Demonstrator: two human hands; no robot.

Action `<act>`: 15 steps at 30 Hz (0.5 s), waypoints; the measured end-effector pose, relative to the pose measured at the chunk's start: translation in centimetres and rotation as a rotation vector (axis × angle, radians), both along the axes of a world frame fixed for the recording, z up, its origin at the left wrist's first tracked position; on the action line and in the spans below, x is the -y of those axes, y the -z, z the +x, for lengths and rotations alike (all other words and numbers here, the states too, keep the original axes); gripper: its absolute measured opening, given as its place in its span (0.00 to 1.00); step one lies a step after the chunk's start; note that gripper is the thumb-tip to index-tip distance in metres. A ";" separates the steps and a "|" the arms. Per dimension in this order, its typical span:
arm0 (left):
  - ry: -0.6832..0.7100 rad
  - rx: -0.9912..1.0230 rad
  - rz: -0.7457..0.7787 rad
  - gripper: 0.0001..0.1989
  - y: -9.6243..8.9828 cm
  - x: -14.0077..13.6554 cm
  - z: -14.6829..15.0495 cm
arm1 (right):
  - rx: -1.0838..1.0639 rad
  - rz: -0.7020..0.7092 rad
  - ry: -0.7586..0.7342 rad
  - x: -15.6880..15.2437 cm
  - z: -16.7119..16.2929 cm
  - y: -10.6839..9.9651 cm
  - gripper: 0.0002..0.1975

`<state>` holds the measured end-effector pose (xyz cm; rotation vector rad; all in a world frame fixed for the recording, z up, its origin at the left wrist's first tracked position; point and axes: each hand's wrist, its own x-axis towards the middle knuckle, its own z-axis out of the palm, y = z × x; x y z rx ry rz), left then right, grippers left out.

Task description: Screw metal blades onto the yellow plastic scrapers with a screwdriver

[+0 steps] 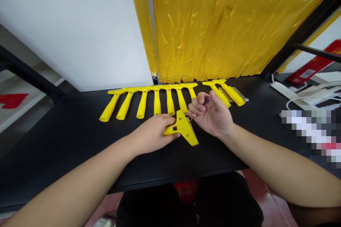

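Observation:
My left hand (151, 133) is closed around the handle of a yellow scraper (183, 129), whose wide head points right and shows two screws. Just right of that head, my right hand (210, 113) is turned palm up with curled fingers. In it is a small screwdriver (206, 100); its dark grip is mostly hidden by the fingers. The thin shaft slants down toward the back of the scraper head, and I cannot tell whether the tip touches it. Behind both hands lies a row of several yellow scrapers (142, 104), handles toward me.
Two more yellow scrapers (233, 94) lie at the right end, beside a clear flat piece (241, 94). The black tabletop (80, 142) backs onto a white panel (80, 25) and yellow plastic sheeting (197, 25). White power strips and cables (295, 95) are at right, near a red package (311, 67).

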<state>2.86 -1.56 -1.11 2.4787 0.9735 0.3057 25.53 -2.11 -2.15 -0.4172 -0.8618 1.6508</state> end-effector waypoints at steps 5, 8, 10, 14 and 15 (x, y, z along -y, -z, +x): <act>-0.024 0.029 -0.064 0.11 -0.1 0.8 0.8 | -0.023 0.047 -0.039 0.5 -0.3 0.0 0.22; -0.054 0.014 -0.082 0.12 0.0 1.0 1.1 | -0.052 0.040 -0.037 0.6 -0.4 0.0 0.22; -0.071 0.002 -0.083 0.12 0.0 1.1 1.2 | -0.056 0.020 -0.026 0.5 -0.4 0.0 0.22; -0.083 -0.016 -0.058 0.12 0.2 1.1 1.3 | -0.060 0.000 -0.026 0.4 -0.5 0.0 0.21; -0.086 -0.023 -0.049 0.12 0.2 1.0 1.2 | -0.066 -0.004 -0.028 0.3 -0.5 0.0 0.21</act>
